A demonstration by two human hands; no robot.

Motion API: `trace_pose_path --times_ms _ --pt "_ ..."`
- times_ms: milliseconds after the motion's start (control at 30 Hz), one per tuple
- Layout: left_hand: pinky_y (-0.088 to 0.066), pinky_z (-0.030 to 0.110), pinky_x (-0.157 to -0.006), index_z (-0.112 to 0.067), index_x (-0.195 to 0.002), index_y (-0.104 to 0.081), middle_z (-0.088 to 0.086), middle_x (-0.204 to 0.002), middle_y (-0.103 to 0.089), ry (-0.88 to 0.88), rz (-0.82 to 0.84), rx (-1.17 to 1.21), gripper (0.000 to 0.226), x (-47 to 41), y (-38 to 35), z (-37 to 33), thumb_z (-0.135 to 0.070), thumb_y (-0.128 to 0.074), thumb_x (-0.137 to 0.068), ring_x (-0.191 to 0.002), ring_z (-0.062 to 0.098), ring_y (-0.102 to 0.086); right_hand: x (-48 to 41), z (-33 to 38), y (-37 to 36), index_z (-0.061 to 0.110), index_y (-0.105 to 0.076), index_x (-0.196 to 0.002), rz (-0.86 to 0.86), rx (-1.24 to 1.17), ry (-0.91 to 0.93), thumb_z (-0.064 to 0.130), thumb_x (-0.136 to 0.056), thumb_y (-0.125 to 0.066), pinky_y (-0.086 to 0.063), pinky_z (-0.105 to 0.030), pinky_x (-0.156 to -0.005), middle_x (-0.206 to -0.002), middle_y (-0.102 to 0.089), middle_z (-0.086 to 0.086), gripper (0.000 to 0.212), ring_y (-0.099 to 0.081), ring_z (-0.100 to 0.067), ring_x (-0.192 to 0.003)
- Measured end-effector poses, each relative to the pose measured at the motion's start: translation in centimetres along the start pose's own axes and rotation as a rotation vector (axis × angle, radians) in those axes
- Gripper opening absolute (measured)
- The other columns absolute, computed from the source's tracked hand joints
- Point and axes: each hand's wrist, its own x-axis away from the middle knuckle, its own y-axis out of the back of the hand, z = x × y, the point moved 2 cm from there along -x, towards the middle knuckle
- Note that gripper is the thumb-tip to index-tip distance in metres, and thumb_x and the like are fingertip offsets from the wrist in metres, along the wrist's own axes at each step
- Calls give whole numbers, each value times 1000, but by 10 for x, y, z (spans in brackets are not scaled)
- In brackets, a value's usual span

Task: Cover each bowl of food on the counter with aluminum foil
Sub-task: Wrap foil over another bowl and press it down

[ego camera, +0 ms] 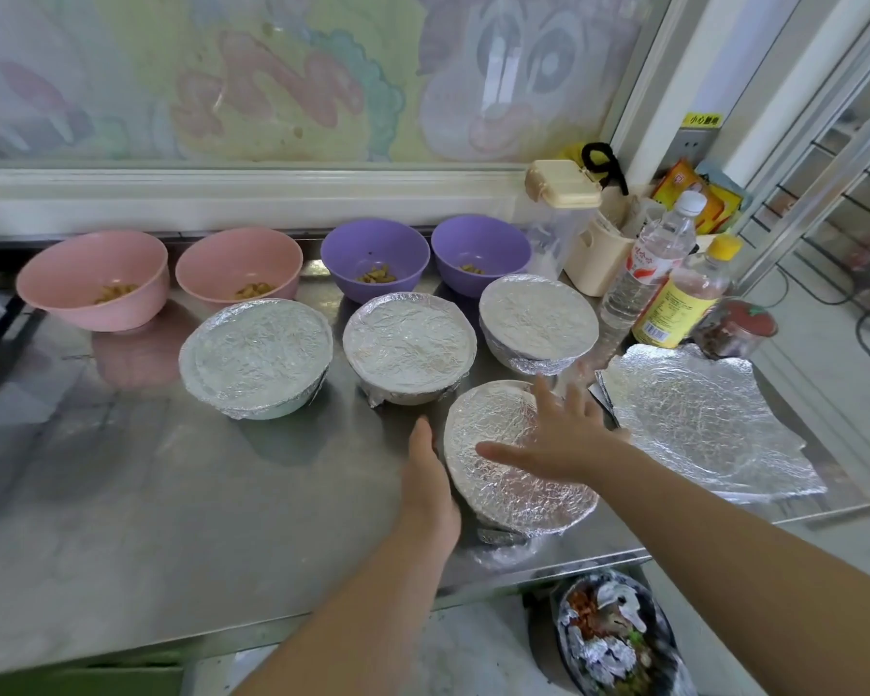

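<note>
Foil-capped and crinkled, the nearest bowl [503, 474] sits on the steel counter [172, 494] near its front edge. The right hand [558, 434] lies spread over the foil top, its fingers [543, 399] straight and splayed wide, the thumb pointing left; whether the palm presses down I cannot tell. The left hand [428, 479] stands edge-on against the bowl's left side, its fingers [420, 434] straight and together, gripping nothing. Just behind sit three other covered bowls [256, 356] [409, 346] [538, 319]. Along the back, two pink bowls [94, 278] [239, 273] and two purple bowls [375, 258] [480, 253] stand uncovered, a little food in each. Loose foil sheets [699, 424] lie just right of the right hand.
</note>
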Motion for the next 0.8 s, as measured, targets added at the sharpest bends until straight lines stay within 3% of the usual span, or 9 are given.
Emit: trace_pose_path --times_ms 67,133,200,300,400,533,667,800 --pt "-42 46 -108 -22 -126 -59 -1 -118 -68 -42 -93 -178 60 -10 19 6 -58 -54 -78 -110 18 -60 8 9 2 44 26 -153 -26 62 99 111 -35 -34 -8 -80 -112 -163 32 -5 148 25 -43 -149" --pt "-50 39 -85 -11 -113 -58 7 -96 -63 -48 -179 -327 46 -7 34 12 -42 -52 -80 -85 20 -57 10 19 2 49 25 -151 -19 125 181 107 -43 -42 -6 -82 -110 -163 33 0 140 27 -42 -149" --pt "-44 29 -58 -6 -104 -57 9 -79 -55 23 -185 -397 21 1 42 18 -19 -46 -92 -64 18 -51 10 24 -1 52 23 -151 21 175 204 107 -43 -44 -3 -83 -108 -163 32 1 139 26 -42 -149" --pt "-36 21 -43 -2 -108 -57 8 -73 -58 219 -48 -492 20 9 43 30 -7 -43 -94 -48 12 -49 6 25 -5 51 21 -152 42 194 198 107 -43 -44 -3 -85 -106 -164 31 1 138 26 -42 -149" --pt "-39 22 -45 -4 -112 -53 9 -75 -69 251 91 -570 28 21 39 36 5 -32 -95 -50 13 -57 6 25 -6 50 19 -153 43 176 186 106 -43 -46 -4 -86 -106 -165 30 1 140 27 -42 -149" --pt "-57 25 -62 -7 -113 -54 13 -104 -69 226 227 -625 41 28 42 43 17 -34 -88 -77 19 -70 5 25 -6 50 19 -153 52 162 183 106 -40 -46 -6 -85 -106 -165 30 1 142 26 -42 -149" --pt "-60 31 -83 -6 -108 -57 16 -111 -69 134 230 -639 26 25 55 50 10 -52 -88 -102 23 -71 4 26 -6 50 19 -153 61 154 178 107 -33 -41 -7 -85 -107 -165 30 0 146 27 -43 -149" --pt "-56 35 -83 -14 -100 -58 14 -99 -71 -177 237 -894 29 22 63 48 -19 -71 -75 -88 16 -69 7 27 -5 49 19 -153 58 158 172 104 -46 -50 -4 -85 -107 -164 31 0 138 26 -42 -149"
